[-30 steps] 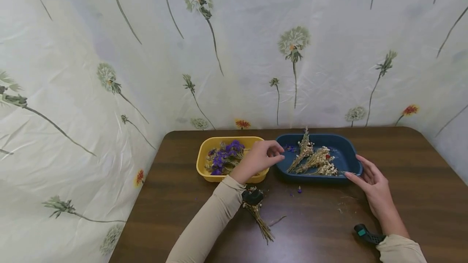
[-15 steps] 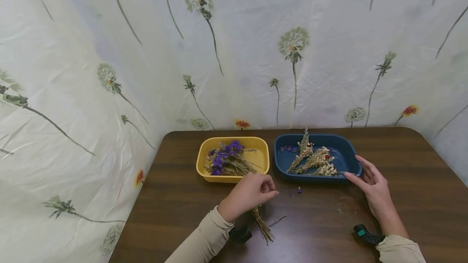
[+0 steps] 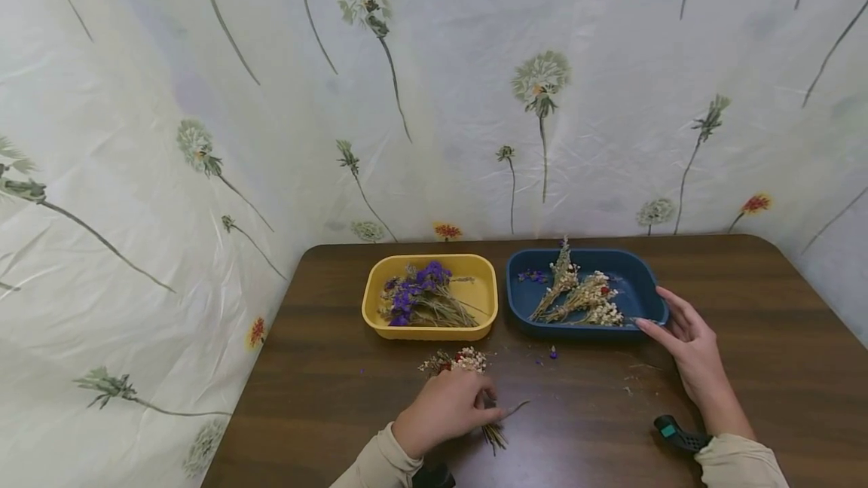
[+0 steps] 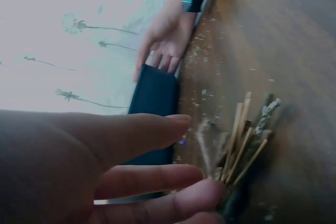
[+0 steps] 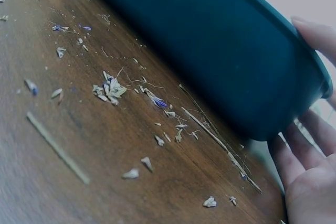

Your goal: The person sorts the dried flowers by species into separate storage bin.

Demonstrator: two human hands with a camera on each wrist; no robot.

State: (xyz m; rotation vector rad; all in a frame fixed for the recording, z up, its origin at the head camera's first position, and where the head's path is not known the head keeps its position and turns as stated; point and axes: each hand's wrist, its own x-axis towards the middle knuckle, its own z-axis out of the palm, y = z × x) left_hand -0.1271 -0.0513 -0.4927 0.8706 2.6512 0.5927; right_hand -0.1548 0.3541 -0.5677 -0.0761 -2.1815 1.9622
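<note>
A bunch of dried flowers (image 3: 469,359) with cream and red heads lies on the table, stems toward the front. My left hand (image 3: 444,411) is low over it and hides its middle; in the left wrist view the fingertips are beside the stems (image 4: 241,140), with the thumb apart from the fingers. At the right, my right hand (image 3: 695,349) holds the corner of a blue tray (image 3: 636,296), thumb over the rim and fingers along the outer wall. Several dried bunches (image 3: 585,298) with cream blooms lie in that tray, beside loose purple petals (image 3: 532,276).
To the left of the blue tray stands a yellow tray (image 3: 427,333) with purple dried flowers (image 3: 420,288). Petals, a small purple bloom (image 3: 553,352) and stem bits (image 5: 58,148) litter the brown table (image 3: 576,428). A floral-print curtain (image 3: 441,96) hangs behind.
My left hand has moved from between the two trays down toward the front, over the dried flower bunch on the table. The right hand stays at the blue tray's corner.
</note>
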